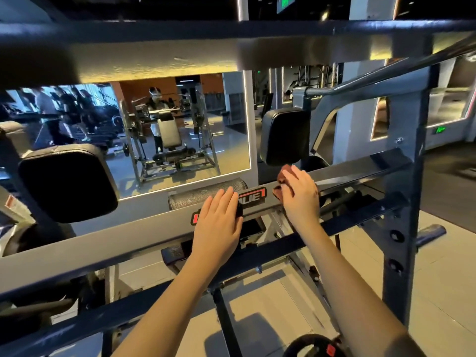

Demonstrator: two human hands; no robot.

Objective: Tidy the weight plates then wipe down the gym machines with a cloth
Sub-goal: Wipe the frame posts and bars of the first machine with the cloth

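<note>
The left hand (219, 222) is laid flat, fingers straight and together, on the grey crossbar (103, 243) of the gym machine, and part of a red-and-black logo sticker (253, 198) is covered by it. Just to the right, a brown-red cloth (279, 193) is held bunched against the same bar by the right hand (301, 194), whose fingers are bent over it. The cloth is seen only at the fingertips and on the thumb side.

Nearer, a darker lower bar (360, 215) is crossed by both forearms. A wide grey beam (154, 55) spans the top of the view. Beyond the crossbar, a black pad (67, 181) is mounted at the left and another (284, 135) just behind the cloth. A textured roller pad (195, 197) is partly hidden by the bar and the left fingertips. A wall mirror (180, 112) lies farther off. At the right an upright post (404, 202) with holes is set. A black disc (314, 346) with a red mark is cut off at the near edge.
</note>
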